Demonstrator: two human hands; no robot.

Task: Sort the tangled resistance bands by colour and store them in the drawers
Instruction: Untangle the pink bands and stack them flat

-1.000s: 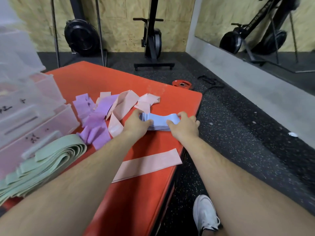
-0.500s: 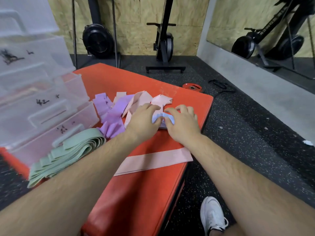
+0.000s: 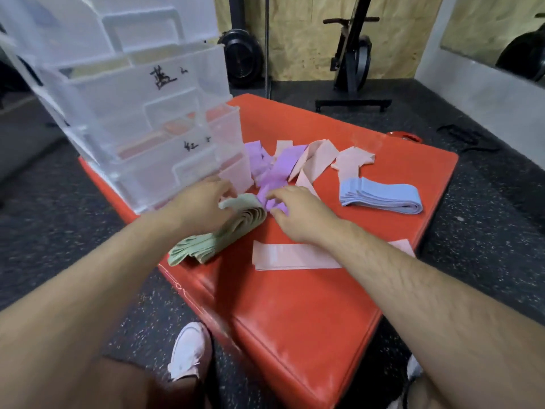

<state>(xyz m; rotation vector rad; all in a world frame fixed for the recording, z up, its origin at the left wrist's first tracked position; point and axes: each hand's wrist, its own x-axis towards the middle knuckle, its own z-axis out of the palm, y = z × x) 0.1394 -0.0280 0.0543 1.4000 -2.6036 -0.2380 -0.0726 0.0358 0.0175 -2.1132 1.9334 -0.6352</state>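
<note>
A folded stack of blue bands [image 3: 380, 196] lies by itself on the right of the red mat [image 3: 295, 314]. My left hand [image 3: 200, 205] grips the far end of the stacked green bands [image 3: 206, 243], close to the lowest drawer of the clear plastic drawer unit [image 3: 132, 113]. My right hand [image 3: 298, 216] pinches a strand of the tangled purple bands [image 3: 277, 169] next to the green stack. Loose pink bands [image 3: 318, 160] lie behind the purple ones. One flat pink band [image 3: 295, 256] lies under my right forearm.
The drawer unit stands on the mat's left corner, with handwritten labels on its fronts. The mat's near and right edges drop to dark rubber floor. My white shoes [image 3: 188, 352] are by the near edge. Gym machines [image 3: 354, 60] and a red weight plate [image 3: 404, 135] stand beyond.
Both hands let go of the blue stack, which now rests on the mat, and moved left to the green and purple bands. The view swung left toward the drawers.
</note>
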